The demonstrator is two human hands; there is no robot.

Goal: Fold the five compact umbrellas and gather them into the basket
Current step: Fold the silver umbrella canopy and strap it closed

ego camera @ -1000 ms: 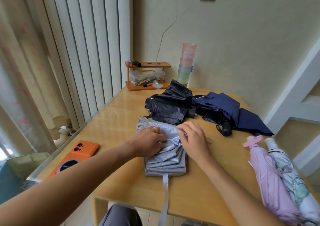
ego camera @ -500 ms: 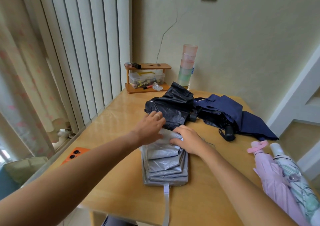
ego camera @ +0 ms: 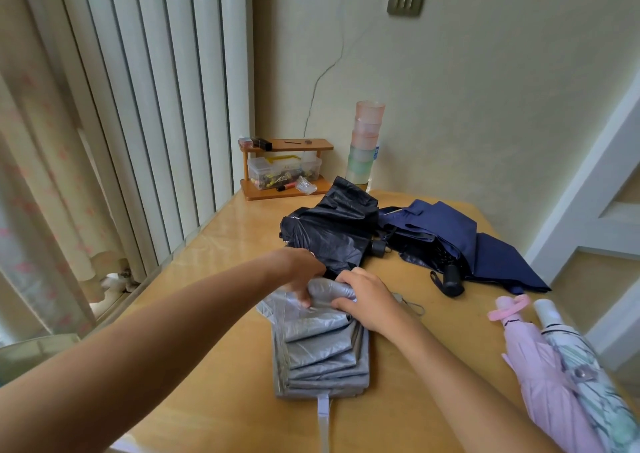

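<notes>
Head view: both hands meet at the far end of a silver umbrella (ego camera: 322, 355) that lies in the middle of the table (ego camera: 221, 366), its cloth laid in flat overlapping folds that run toward the near edge. A pale strap (ego camera: 323, 418) trails from its near end and hangs over that edge. The left hand (ego camera: 301, 276) has its fingers curled round the bunched cloth at the far end, with the thumb pressed on the cloth from the near side. The right hand (ego camera: 367, 300) sits just beside it, fingers bent over the same bunch and gripping it.

Just past the hands lies a black umbrella (ego camera: 332, 234), loose and crumpled, touching or almost touching the silver one. To its right a navy umbrella (ego camera: 450, 234) spreads unfolded toward the right edge, its dark handle pointing to the near side. Near the right near corner lie a pink umbrella (ego camera: 547, 376) and a white patterned umbrella (ego camera: 588, 376), side by side and touching, both rolled up.

At the far left corner stands a small wooden shelf (ego camera: 287, 189) with a clear box (ego camera: 284, 172) of small items on its lower board. A stack of cups (ego camera: 367, 140) rises beside it, against the wall.
</notes>
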